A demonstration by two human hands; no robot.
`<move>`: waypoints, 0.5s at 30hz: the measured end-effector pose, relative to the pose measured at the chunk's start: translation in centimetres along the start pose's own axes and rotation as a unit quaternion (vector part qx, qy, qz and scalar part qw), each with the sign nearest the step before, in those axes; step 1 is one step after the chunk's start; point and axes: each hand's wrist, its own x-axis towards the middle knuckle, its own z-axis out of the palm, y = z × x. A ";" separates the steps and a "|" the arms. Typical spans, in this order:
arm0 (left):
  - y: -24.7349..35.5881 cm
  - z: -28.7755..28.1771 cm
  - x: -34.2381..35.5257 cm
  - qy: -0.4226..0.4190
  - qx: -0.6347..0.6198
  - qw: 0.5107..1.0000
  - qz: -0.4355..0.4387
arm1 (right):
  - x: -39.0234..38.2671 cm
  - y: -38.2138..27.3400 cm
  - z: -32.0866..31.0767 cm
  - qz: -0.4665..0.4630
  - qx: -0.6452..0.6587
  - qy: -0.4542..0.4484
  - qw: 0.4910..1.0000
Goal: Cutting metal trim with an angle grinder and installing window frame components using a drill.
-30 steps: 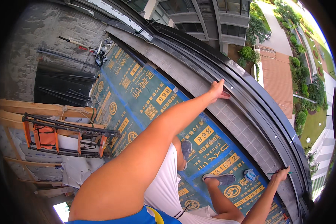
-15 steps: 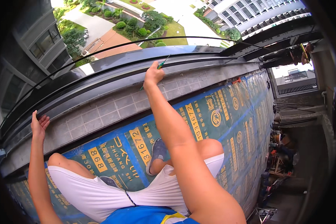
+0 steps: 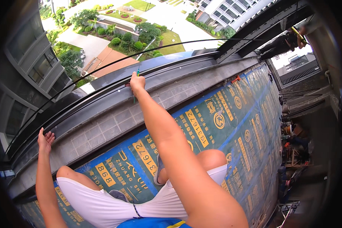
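Note:
My right hand (image 3: 137,83) reaches out over the window frame's sill track (image 3: 155,80), its fingers closed on a slim green tool that looks like a screwdriver (image 3: 138,71). A thin green end also shows below the hand; most of the handle is hidden in the fist. A small dark reddish bit shows beside the fingers, too small to name. At the left my left hand (image 3: 45,141) is open, fingers apart and palm partly turned up, by the inner edge of the same frame. I cannot tell whether it touches the metal. Small white dots mark the track.
Grey tiles (image 3: 114,127) run along the frame's foot. Green printed protective sheeting (image 3: 201,125) with blue tape covers the floor under my legs. A dark cable (image 3: 201,45) crosses outside, above a garden far below. A person (image 3: 281,43) stands at the right; tools lie behind.
My right hand with the tool has moved left along the track, and the tool now points more upright. My left hand stays open near the frame. The view has shifted slightly.

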 end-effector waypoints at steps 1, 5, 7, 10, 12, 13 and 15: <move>1.5 -4.7 -0.9 0.046 0.013 0.999 0.009 | -4.5 -1.0 3.1 0.061 0.034 -0.087 0.994; 2.7 -5.9 -1.0 0.073 0.029 0.997 0.005 | -5.9 -2.7 3.1 0.104 0.034 -0.163 0.981; 2.5 -5.2 -0.4 0.070 0.039 0.997 0.005 | -5.4 -2.5 2.6 0.098 0.034 -0.150 0.983; 2.3 -4.7 -0.5 0.072 0.072 0.995 -0.003 | -4.4 -2.3 2.2 0.088 0.004 -0.141 0.986; 2.4 -4.5 -0.8 0.092 0.104 0.990 -0.016 | -4.4 -2.0 2.2 0.101 0.012 -0.135 0.986; 2.5 -4.7 -1.2 0.095 0.119 0.988 -0.023 | -4.5 -2.0 2.3 0.111 0.018 -0.133 0.985; 2.8 -4.8 -2.4 0.095 0.135 0.986 -0.023 | -4.8 -1.8 2.5 0.100 0.026 -0.132 0.986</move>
